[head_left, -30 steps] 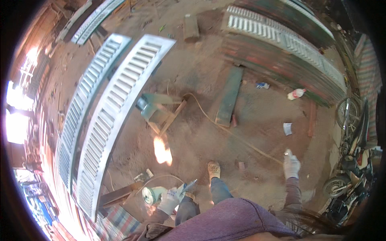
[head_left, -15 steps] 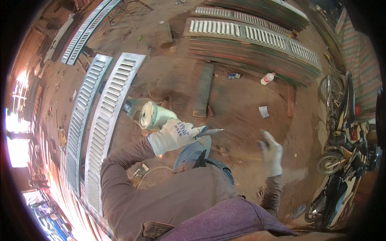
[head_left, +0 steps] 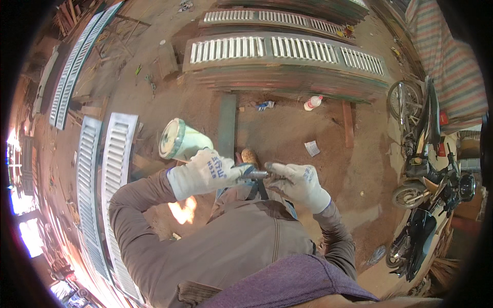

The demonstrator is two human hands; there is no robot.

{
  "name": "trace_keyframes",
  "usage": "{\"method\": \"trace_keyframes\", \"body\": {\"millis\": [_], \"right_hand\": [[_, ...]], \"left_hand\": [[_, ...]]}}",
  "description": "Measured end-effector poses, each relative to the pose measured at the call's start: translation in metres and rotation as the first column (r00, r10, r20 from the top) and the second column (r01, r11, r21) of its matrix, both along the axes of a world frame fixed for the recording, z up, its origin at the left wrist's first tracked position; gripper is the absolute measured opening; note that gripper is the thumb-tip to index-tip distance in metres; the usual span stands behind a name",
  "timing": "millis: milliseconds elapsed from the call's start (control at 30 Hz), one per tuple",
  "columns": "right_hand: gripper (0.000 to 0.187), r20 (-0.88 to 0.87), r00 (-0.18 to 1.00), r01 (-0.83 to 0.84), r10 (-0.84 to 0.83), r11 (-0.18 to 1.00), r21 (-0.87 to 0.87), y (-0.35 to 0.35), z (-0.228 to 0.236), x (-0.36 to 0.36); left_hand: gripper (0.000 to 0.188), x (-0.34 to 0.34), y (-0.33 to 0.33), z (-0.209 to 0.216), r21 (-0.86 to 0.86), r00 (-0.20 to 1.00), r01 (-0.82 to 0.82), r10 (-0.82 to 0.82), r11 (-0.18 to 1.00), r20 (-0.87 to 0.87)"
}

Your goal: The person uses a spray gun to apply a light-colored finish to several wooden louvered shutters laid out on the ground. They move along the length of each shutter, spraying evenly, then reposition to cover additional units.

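My left hand (head_left: pixel 200 173), in a white glove with blue print, is closed around a slim grey metal tool (head_left: pixel 254 175). Just beyond that hand is a pale green tub (head_left: pixel 194 141) with a rimmed round top, tilted; whether the hand holds it too or it joins the tool, I cannot tell. From the other side my right hand (head_left: pixel 302 186), also gloved, has its bent fingers closed on the tool's tip. The fingers hide part of that end.
Two louvred panels (head_left: pixel 119 154) lie at the left. Across the far side are stacked louvred panels (head_left: pixel 287 72). A plank (head_left: pixel 227 123), a bottle (head_left: pixel 313 103) and a paper scrap (head_left: pixel 311 149) lie on the dirt floor. Motorcycles (head_left: pixel 418 220) stand at the right.
My right hand has come left from open space and closed on the tool's tip. The tool and tub have shifted slightly left in view, while the surroundings also moved left as the view turned.
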State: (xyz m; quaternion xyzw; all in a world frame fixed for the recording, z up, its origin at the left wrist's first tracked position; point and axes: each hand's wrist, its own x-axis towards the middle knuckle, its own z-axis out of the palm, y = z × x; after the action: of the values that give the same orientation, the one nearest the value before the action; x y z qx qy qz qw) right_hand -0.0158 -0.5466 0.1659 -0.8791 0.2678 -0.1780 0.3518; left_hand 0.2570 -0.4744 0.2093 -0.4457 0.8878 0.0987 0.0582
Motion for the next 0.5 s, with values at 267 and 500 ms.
{"method": "trace_keyframes", "body": {"millis": [267, 500], "right_hand": [[0.037, 0.183, 0.982, 0.008, -0.035, 0.989, 0.151, -0.077, 0.015, -0.005], [0.044, 0.223, 0.969, -0.142, 0.110, 0.981, 0.131, -0.185, 0.029, -0.037]], "left_hand": [[0.026, 0.004, -0.118, 0.025, -0.079, 0.965, 0.211, -0.220, 0.974, -0.141], [0.022, -0.038, -0.214, 0.059, -0.005, 0.963, 0.217, -0.215, 0.976, -0.162]]}}
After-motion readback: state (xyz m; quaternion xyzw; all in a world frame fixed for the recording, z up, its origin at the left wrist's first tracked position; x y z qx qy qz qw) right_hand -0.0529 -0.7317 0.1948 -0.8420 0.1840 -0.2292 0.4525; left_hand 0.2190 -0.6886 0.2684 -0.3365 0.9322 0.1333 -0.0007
